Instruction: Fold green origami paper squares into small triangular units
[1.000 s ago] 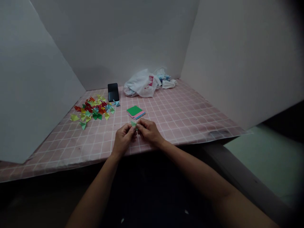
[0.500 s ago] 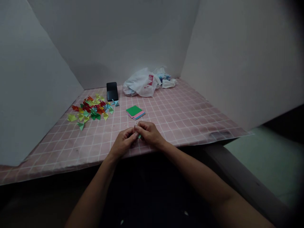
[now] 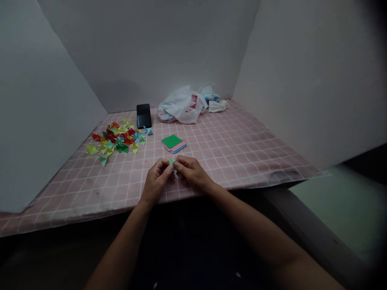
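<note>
A small piece of light green folded paper (image 3: 171, 162) is pinched between both hands above the table's front edge. My left hand (image 3: 157, 177) has its thumb and fingers closed on the paper from the left. From the right, my right hand (image 3: 191, 172) grips it too, thumb tip near the other thumb. Most of the paper is hidden by the fingers. Just beyond the hands lies a stack of coloured paper squares (image 3: 173, 141), green on top with pink and blue edges showing. To the left spreads a pile of folded paper pieces (image 3: 122, 137) in red, yellow, green and blue.
A black phone (image 3: 144, 116) stands tilted behind the pile. Crumpled white plastic bags (image 3: 183, 105) lie at the back near the wall. Pink checked cloth (image 3: 229, 149) covers the table, and pale panels (image 3: 36, 100) enclose it at the left, back and right.
The hands have parted slightly, and more of the light green paper shows between the thumbs. The whole view has shifted a little.
</note>
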Demonstrator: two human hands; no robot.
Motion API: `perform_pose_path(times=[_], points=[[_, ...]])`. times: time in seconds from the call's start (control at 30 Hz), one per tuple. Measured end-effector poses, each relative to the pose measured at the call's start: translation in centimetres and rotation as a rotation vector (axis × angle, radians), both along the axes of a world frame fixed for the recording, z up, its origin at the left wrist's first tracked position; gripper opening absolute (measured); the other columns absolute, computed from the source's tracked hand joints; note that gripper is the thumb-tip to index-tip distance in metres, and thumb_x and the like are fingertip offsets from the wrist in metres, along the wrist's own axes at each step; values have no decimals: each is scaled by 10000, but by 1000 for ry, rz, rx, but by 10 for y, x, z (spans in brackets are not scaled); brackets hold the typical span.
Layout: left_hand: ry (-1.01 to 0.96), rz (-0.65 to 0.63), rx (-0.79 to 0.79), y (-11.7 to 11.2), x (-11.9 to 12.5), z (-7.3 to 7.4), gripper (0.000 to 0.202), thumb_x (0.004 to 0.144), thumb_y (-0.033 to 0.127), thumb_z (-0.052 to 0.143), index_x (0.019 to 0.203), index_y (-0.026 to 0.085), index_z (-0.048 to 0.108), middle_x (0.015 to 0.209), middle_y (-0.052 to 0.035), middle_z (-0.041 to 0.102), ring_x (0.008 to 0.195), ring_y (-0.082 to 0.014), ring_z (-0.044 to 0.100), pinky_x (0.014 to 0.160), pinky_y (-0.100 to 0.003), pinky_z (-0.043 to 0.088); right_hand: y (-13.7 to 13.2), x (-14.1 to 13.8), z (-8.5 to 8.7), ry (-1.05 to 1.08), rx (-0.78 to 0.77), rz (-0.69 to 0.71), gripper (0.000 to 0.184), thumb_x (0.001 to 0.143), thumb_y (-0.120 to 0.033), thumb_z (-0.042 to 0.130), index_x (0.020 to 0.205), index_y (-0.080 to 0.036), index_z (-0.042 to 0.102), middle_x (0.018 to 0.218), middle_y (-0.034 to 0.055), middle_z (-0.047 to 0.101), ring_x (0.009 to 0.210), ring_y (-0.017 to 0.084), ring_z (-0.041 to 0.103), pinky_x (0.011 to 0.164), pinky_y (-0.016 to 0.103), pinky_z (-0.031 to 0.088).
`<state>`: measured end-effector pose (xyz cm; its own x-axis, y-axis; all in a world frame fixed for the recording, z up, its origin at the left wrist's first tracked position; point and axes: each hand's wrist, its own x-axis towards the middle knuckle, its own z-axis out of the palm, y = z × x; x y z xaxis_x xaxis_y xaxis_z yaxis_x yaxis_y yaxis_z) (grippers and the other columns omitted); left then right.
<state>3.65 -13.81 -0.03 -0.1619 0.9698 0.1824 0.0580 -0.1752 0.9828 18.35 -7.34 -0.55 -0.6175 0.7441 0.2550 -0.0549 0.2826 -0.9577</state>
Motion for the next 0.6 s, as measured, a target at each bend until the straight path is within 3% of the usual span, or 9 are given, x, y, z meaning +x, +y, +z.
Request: perform_pose_path(times=[0.2, 0.37, 0.5, 0.6], points=[[-16, 49, 51, 0, -5, -5, 221, 889, 350, 669, 754, 183, 620, 630, 23, 604, 571, -105, 587, 592, -222, 489, 0, 0, 5, -71, 196, 45, 411, 980, -401, 522, 630, -185, 504, 596, -29, 462, 583, 106, 427, 594, 266, 339], [-72, 92, 33, -2, 0, 0, 168, 847, 334, 715, 816, 181, 652, 644, 14, 652, 573, -120, 621, 580, -240, 522, -2, -2, 3, -6, 151, -30, 261, 961, -347, 549, 748, -199, 516, 652, -26, 533, 596, 108, 480, 593, 256, 379], [-110, 151, 40, -2, 2, 1, 167, 798, 316, 755, 823, 177, 665, 717, 5, 689, 629, -137, 672, 643, -273, 574, -4, 0, 1, 143, 62, -123, 139, 956, -324, 539, 874, -212, 532, 673, -44, 516, 543, 95, 473, 552, 249, 394], [-133, 180, 44, -3, 2, 0, 158, 778, 300, 768, 824, 177, 680, 752, -6, 717, 675, -151, 702, 700, -296, 600, -5, 2, 2, 160, 84, -155, 105, 929, -304, 570, 885, -209, 563, 701, -30, 532, 565, 99, 485, 554, 254, 405]])
